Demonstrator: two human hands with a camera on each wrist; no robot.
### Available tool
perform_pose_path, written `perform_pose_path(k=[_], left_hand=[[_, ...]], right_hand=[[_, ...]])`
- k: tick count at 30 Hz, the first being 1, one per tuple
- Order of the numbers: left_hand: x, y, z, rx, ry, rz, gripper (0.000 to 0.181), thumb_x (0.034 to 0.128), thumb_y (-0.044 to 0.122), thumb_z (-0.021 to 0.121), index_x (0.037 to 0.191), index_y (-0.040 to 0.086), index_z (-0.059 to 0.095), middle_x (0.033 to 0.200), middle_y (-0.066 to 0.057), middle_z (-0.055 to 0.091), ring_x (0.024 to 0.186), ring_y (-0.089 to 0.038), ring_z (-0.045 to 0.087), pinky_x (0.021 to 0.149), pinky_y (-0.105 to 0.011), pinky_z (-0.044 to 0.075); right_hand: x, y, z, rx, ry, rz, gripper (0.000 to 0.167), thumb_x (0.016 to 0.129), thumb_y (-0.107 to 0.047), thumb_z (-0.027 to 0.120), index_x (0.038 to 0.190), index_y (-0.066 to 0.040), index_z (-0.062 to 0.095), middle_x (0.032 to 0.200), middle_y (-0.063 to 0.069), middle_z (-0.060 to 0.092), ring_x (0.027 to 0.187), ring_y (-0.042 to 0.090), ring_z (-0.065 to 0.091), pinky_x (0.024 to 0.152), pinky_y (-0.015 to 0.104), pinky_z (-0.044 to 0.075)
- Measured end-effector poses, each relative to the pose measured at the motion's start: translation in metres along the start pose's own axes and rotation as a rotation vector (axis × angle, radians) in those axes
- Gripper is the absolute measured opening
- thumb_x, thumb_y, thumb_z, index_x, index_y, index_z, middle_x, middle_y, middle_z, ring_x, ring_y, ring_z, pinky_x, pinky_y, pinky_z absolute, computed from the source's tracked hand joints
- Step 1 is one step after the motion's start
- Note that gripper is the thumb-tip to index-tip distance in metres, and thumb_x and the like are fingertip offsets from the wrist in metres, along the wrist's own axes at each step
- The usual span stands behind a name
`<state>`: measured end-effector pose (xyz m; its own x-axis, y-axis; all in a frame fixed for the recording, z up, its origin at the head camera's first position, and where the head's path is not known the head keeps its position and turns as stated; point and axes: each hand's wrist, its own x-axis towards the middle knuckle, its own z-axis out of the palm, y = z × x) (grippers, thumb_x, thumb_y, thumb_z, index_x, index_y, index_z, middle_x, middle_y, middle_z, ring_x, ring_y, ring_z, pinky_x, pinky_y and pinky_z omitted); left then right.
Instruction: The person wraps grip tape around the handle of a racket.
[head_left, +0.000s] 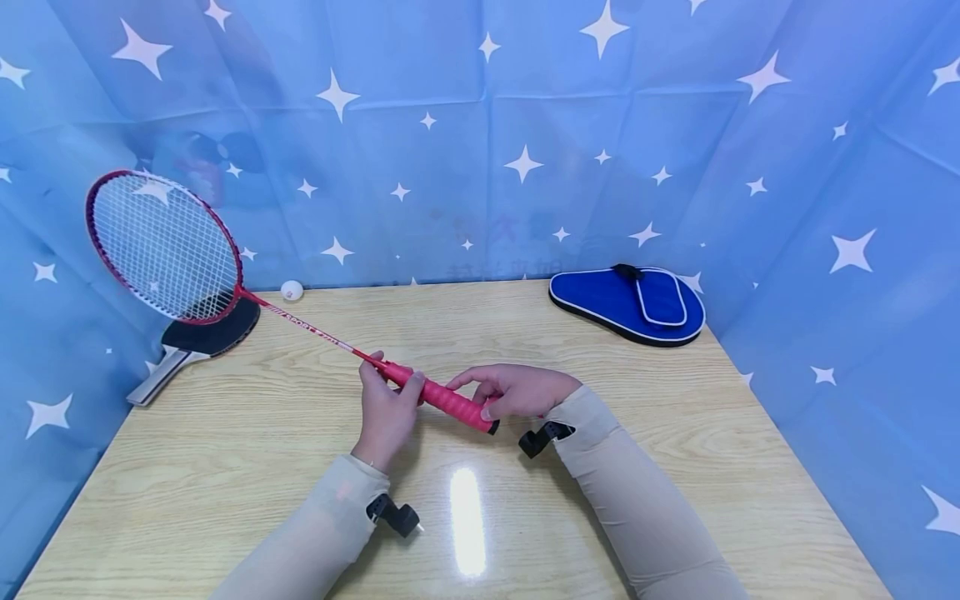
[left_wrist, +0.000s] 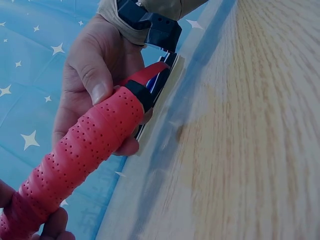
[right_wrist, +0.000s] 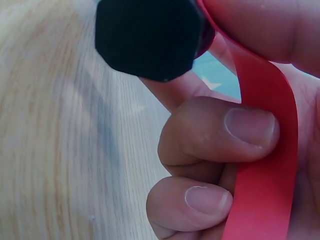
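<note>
A badminton racket (head_left: 315, 331) is held above the table, its strung head up to the left and its handle toward the right. My left hand (head_left: 387, 417) grips the handle's upper end near the shaft. Red perforated grip tape (left_wrist: 82, 145) covers the handle, which ends in a black butt cap (right_wrist: 150, 40). My right hand (head_left: 525, 390) is at the butt end. In the right wrist view its curled fingers (right_wrist: 250, 127) hold a loose red strip of grip tape (right_wrist: 265, 185) against the palm. The thumb lies by the handle's end in the left wrist view.
A table tennis paddle (head_left: 217, 329) lies at the table's left edge, partly behind the racket head. A white ball (head_left: 292, 290) sits at the back edge. A blue paddle case (head_left: 600, 298) lies at the back right. Starry blue curtains (head_left: 450, 167) enclose the wooden table (head_left: 262, 450).
</note>
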<state>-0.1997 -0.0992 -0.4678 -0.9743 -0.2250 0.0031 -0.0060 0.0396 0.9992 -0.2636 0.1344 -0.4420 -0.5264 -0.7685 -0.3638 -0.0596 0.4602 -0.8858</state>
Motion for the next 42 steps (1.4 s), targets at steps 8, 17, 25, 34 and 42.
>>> perform_pose_path(k=[8,17,25,34,42], left_hand=[[-0.0001,-0.0005,-0.0008,-0.009,-0.02,0.003,0.077,0.1004,0.011,0.067,0.157,0.003,0.017,0.125,-0.023,0.052,0.079,-0.02,0.066,0.071,-0.022,0.06],[-0.0003,-0.0015,-0.0009,-0.006,-0.023,0.008,0.075,0.1008,0.008,0.064,0.157,0.002,0.015,0.122,-0.022,0.053,0.088,-0.027,0.068,0.076,-0.022,0.061],[-0.0004,-0.0012,-0.0003,-0.007,-0.011,-0.003,0.075,0.1002,0.006,0.064,0.157,0.003,0.015,0.12,-0.02,0.053,0.101,-0.035,0.067,0.08,-0.022,0.061],[-0.0011,-0.0022,0.0,0.0,0.005,0.022,0.072,0.1007,0.008,0.065,0.154,0.003,0.017,0.117,-0.018,0.055,0.083,-0.025,0.066,0.073,-0.023,0.06],[-0.0004,-0.0014,-0.0003,-0.032,-0.001,0.011,0.071,0.1002,0.004,0.061,0.155,0.004,0.017,0.118,-0.017,0.054,0.084,-0.024,0.067,0.075,-0.023,0.061]], right_hand=[[0.0016,0.0018,-0.0002,-0.017,-0.011,-0.029,0.066,0.094,-0.001,0.069,0.15,-0.032,0.053,0.118,0.009,0.071,0.101,0.029,0.071,0.077,0.036,0.054],[-0.0003,0.0023,-0.0013,-0.047,-0.005,-0.005,0.067,0.095,-0.001,0.068,0.15,-0.035,0.054,0.118,0.005,0.072,0.105,0.026,0.066,0.073,0.035,0.05],[0.0001,0.0024,-0.0012,-0.044,-0.012,-0.013,0.066,0.095,-0.003,0.068,0.151,-0.034,0.054,0.119,0.006,0.072,0.108,0.027,0.067,0.081,0.038,0.053],[0.0006,0.0023,-0.0017,-0.015,-0.014,0.002,0.067,0.094,-0.002,0.068,0.152,-0.031,0.053,0.122,0.008,0.07,0.108,0.028,0.065,0.077,0.037,0.051],[0.0006,0.002,-0.0019,-0.008,-0.017,0.001,0.065,0.095,-0.002,0.066,0.153,-0.03,0.053,0.119,0.007,0.072,0.105,0.028,0.065,0.078,0.037,0.048]])
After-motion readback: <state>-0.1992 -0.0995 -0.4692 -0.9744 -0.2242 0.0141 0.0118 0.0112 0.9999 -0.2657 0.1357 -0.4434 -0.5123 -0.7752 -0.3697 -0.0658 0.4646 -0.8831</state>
